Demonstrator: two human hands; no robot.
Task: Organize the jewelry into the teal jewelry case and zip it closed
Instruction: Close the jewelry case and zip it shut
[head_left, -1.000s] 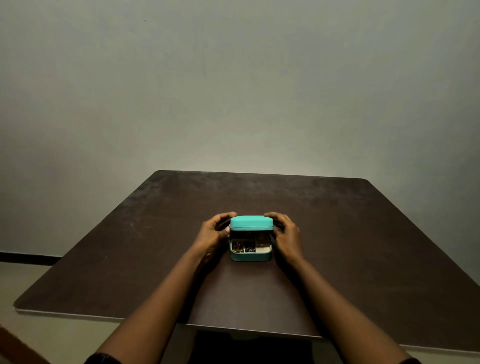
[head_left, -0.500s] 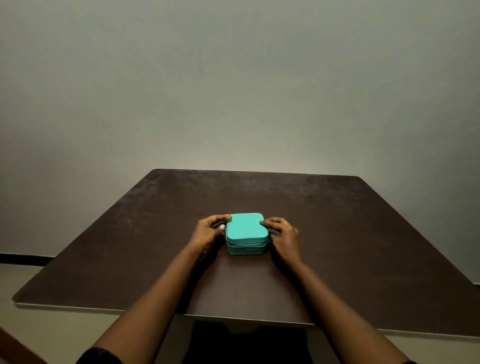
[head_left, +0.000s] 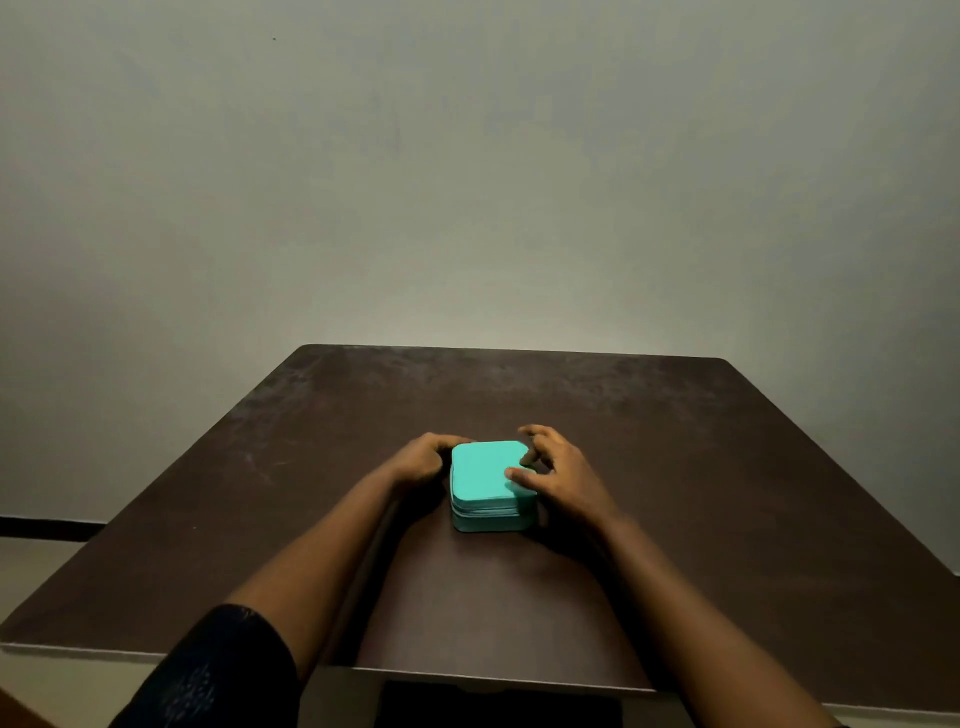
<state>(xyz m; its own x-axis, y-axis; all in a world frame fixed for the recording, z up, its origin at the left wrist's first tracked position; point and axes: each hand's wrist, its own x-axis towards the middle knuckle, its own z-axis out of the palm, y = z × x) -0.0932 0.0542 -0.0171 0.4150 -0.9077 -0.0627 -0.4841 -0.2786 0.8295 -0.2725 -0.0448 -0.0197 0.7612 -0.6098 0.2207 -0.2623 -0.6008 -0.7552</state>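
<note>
A teal case (head_left: 485, 475) sits shut near the middle of a dark desk (head_left: 675, 467), its lid now flat on the base; a second ago that lid stood upright and small pieces of jewelry showed in the compartments. The person's left hand (head_left: 423, 460) is at the case's 9 o'clock side, fingers curled round the far corner and holding it steady. The right hand (head_left: 563, 475), at 3 o'clock, has risen from the side wall: its thumb rests on the lid's edge while the other fingers hang spread and loosely bent above the 1 o'clock corner, gripping nothing. No jewelry lies loose on the desk, so the sorting looks finished and only the zipping remains. The zip seam (head_left: 485, 512) runs as a pale line across the 6 o'clock face; the pull cannot be made out, and whether any stretch is already zipped cannot be told. The right hand seems set to hunt for it near the far corner, with the left bracing the case against sliding
</note>
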